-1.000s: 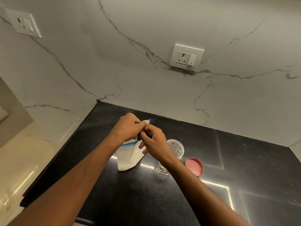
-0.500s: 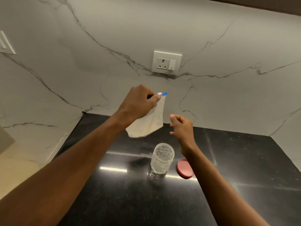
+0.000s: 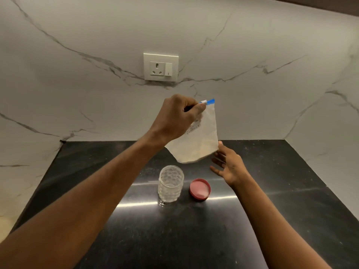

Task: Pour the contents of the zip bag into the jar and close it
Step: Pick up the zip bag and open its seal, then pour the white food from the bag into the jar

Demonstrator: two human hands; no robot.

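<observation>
Black desk [image 3: 194, 239] below holds the jar [image 3: 171, 184], lid [image 3: 200, 189] just right of it; my left fingers [image 3: 200, 108] have lifted the pinched bag [image 3: 198, 140] above it, right hand [image 3: 229, 166] released, ready for pouring.

A glossy black stone countertop [image 3: 194, 239] is stretching out below, flecked with pale specks and catching long streaks of light across its surface. Behind it a white marble wall with grey veins [image 3: 77, 84] is rising on the far side and wrapping round both ends. A cream square wall socket with a switch [image 3: 160, 67] is sitting flush in the marble.
</observation>
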